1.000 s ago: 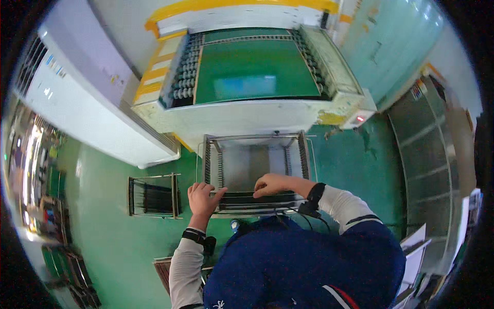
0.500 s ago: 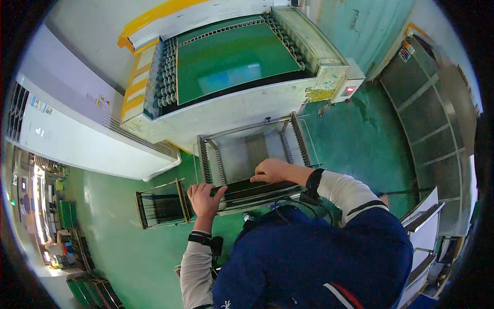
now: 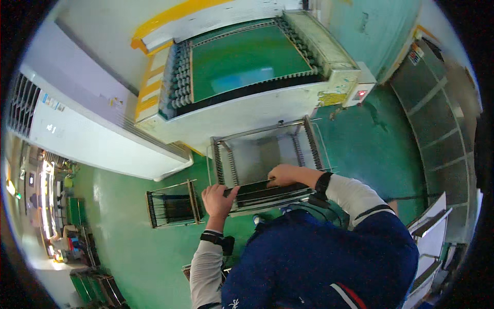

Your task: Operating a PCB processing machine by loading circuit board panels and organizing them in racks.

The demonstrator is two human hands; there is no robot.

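Note:
A thin dark panel (image 3: pixel 252 188) stands on edge in the near part of a slotted metal rack (image 3: pixel 257 132), with several more dark panels close behind its edge. My left hand (image 3: pixel 218 200) grips the panel's upper edge near its left corner, thumb on one side and fingers on the other. Farther right along that edge, my right hand (image 3: pixel 286 175) pinches it with curled fingers. The panel's lower part is hidden by the rack and my body. Beyond the rack, a large green board (image 3: pixel 249 62) lies flat on a roller conveyor (image 3: pixel 181 82).
A smaller rack (image 3: pixel 172 207) of dark panels stands on the green floor to the left. A white cabinet-like unit (image 3: pixel 103 136) reaches in at far left. Grey metal panels (image 3: pixel 437 118) line the right side, with a stand of white boards (image 3: pixel 429 221) nearer me.
The whole view has shifted, so things appear farther right. Both hands keep their hold on the panel. The green board seems slightly farther back, with more front rollers showing.

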